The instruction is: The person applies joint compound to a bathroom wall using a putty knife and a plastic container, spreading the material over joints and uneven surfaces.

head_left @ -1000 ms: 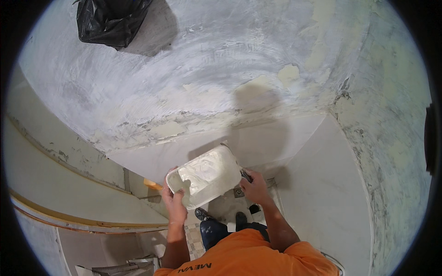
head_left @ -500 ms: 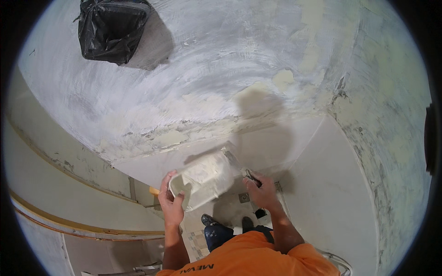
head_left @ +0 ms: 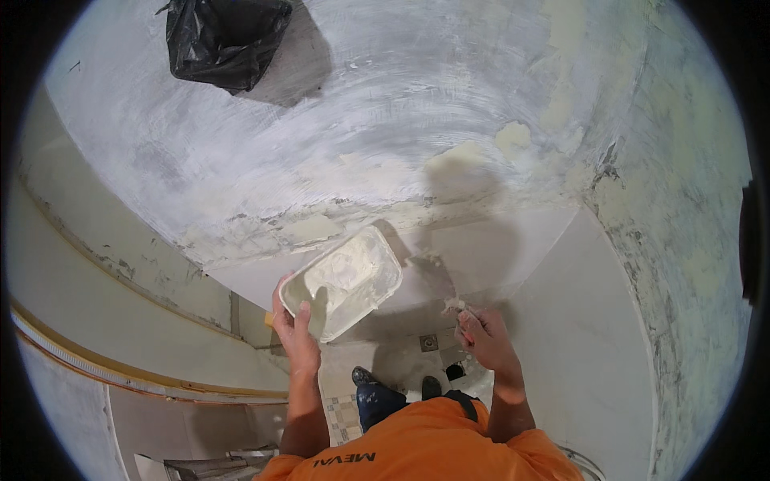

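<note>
My left hand [head_left: 297, 330] grips a white rectangular plastic tub [head_left: 388, 271] at its near left end, the thumb over the rim and the fingers round the outside. Pale cream filler [head_left: 346, 268] coats the inside of the tub. To the right, apart from the tub, my right hand [head_left: 488, 341] is closed round the handle of a putty knife [head_left: 455, 308]. Filler clings to the knife near the handle and at the blade's far end. The blade points up and left toward the wall, and its outline is hard to make out against the shadow.
Ahead stands a wall [head_left: 337, 152] with smeared grey-white coating and cream patches, above smooth pale panels [head_left: 577, 305]. A black plastic bag [head_left: 227, 44] hangs at upper left. Below are a floor drain [head_left: 429, 343], a dark square opening [head_left: 455, 371] and my shoes. A yellow-edged ledge [head_left: 144, 386] curves along the left.
The tub has turned, showing more of its inside. My right hand with the putty knife has moved right, away from the tub. The whole view has shifted slightly.
</note>
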{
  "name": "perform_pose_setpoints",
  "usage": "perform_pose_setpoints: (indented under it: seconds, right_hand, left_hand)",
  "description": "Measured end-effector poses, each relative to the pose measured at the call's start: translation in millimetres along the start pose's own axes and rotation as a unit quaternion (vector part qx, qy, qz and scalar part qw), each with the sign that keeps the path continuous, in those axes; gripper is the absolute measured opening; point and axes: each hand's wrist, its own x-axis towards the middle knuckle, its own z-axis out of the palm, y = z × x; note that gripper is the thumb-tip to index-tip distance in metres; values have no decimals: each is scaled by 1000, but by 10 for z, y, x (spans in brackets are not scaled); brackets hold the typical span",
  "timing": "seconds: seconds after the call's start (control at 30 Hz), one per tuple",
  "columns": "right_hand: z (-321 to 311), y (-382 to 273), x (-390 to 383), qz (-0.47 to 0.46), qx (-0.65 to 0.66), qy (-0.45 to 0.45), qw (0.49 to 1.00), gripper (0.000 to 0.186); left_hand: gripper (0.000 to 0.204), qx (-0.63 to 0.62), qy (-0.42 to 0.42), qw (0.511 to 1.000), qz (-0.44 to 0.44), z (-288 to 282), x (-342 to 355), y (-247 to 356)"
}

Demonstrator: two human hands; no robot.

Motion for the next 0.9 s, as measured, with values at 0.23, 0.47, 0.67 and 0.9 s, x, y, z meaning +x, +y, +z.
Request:
perform_pose_setpoints:
  seconds: [0.23, 0.47, 0.67, 0.9]
  right_hand:
    - [164, -286, -100, 51, 96, -87, 990, 33]
    - [202, -428, -131, -38, -120, 11, 992, 44]
    - [194, -448, -203, -91, -237, -30, 967, 51]
    - [509, -386, -200, -197, -265, 73, 941, 48]
  left_hand:
    - [61, -4, -56, 994, 93, 172, -34, 68]
    - [63, 51, -36, 979, 192, 173, -27, 98]
    - [70, -6, -92, 981, 173, 159, -44, -67]
    - [73, -15, -156, 978, 140, 350, -179, -219]
